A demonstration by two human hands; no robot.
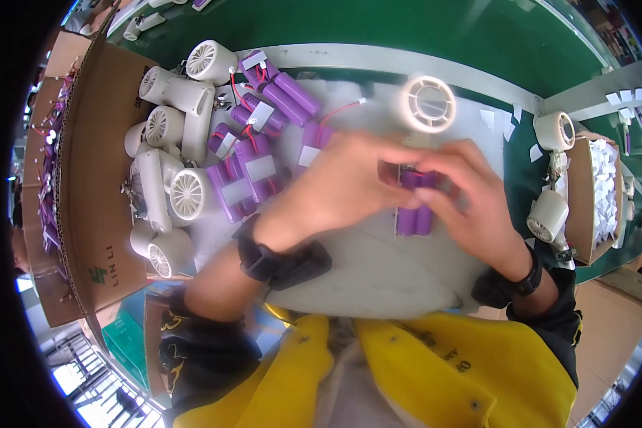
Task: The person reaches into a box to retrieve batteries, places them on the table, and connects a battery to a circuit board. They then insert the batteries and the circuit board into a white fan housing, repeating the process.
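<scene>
In front of me a white handheld fan [407, 105] lies with its round head away from me, slightly blurred. A purple two-cell battery pack [414, 222] rests along its handle, its upper part partly covered by my fingers. My left hand [346, 182] reaches in from the left, thumb and fingers closed at the pack's upper left side. From the right, my right hand [471, 196] pinches the same pack, its thumb lying across the cells. Red wire shows faintly between the fingertips; the exact contact there is hidden.
Several purple battery packs [258, 169] with white labels lie left of my hands, beside piled white fan housings [187, 194]. A tall cardboard box [114, 171] stands far left. At right are more fan housings [548, 215] and a box of white paper pieces [582, 200].
</scene>
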